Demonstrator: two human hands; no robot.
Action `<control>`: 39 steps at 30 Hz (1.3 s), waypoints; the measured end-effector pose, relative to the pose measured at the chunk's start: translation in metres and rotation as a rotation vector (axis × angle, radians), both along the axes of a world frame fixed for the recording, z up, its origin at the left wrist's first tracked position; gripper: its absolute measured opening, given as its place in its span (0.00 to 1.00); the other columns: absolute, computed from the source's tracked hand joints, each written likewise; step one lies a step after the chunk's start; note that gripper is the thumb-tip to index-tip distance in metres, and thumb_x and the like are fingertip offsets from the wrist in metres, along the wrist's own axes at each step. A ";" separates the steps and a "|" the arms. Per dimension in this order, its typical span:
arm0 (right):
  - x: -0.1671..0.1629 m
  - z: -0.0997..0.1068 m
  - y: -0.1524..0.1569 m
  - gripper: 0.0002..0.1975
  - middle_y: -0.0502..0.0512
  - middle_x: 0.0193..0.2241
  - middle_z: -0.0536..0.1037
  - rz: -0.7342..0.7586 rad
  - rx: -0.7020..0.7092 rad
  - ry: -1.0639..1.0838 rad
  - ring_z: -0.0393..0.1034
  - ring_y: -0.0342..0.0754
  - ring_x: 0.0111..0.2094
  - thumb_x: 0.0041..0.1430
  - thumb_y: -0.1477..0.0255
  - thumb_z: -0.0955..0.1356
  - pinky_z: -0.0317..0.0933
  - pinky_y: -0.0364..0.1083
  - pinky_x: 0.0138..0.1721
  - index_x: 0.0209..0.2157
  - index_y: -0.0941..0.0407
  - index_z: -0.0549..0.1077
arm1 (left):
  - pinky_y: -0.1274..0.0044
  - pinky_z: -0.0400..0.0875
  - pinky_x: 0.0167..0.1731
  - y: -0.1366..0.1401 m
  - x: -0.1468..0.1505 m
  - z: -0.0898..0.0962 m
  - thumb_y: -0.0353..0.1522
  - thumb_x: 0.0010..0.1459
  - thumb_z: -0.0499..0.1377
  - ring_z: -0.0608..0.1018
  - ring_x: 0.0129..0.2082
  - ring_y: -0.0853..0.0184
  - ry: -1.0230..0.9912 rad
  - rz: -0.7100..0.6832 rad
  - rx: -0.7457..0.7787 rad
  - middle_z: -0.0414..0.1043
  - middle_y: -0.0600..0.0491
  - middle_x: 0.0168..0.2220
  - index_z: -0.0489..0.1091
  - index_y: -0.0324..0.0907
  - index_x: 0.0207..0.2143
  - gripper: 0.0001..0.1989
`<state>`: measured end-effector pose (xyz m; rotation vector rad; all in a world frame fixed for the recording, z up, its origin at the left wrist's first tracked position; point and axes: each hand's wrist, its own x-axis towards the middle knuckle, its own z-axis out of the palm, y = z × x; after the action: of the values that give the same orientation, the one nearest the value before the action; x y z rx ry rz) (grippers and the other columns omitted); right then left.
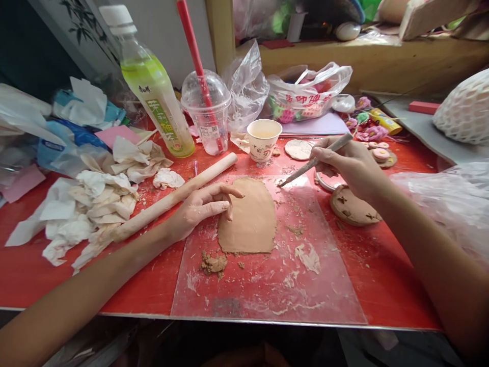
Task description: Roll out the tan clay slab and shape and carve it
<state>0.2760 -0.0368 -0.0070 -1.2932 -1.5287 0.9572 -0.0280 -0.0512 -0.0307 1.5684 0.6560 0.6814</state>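
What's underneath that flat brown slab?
The slab lies on a clear sheet, with the red tabletop showing through around it. Whatever is directly beneath the slab is covered, so I can't see it.

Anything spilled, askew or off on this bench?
Mostly mess; no clear damage. Crumbled clay and pale smears litter the clear sheet around the clay slab, which looks neat itself. Crumpled tissues sit heaped by the rolling pin, cluttering the left side. The bottle appears to lean, possibly just lens distortion.
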 end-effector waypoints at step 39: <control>0.023 -0.005 0.016 0.06 0.54 0.18 0.70 -0.225 -0.221 0.165 0.57 0.37 0.17 0.48 0.75 0.70 0.50 0.40 0.16 0.22 0.60 0.70 | 0.79 0.63 0.32 0.000 -0.002 0.000 0.35 0.59 0.54 0.71 0.30 0.70 0.063 -0.020 -0.007 0.70 0.52 0.27 0.69 0.40 0.43 0.13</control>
<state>0.2987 -0.0212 -0.0121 -1.4665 -1.1488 1.0789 -0.0296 -0.0511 -0.0305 1.5933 0.6878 0.6161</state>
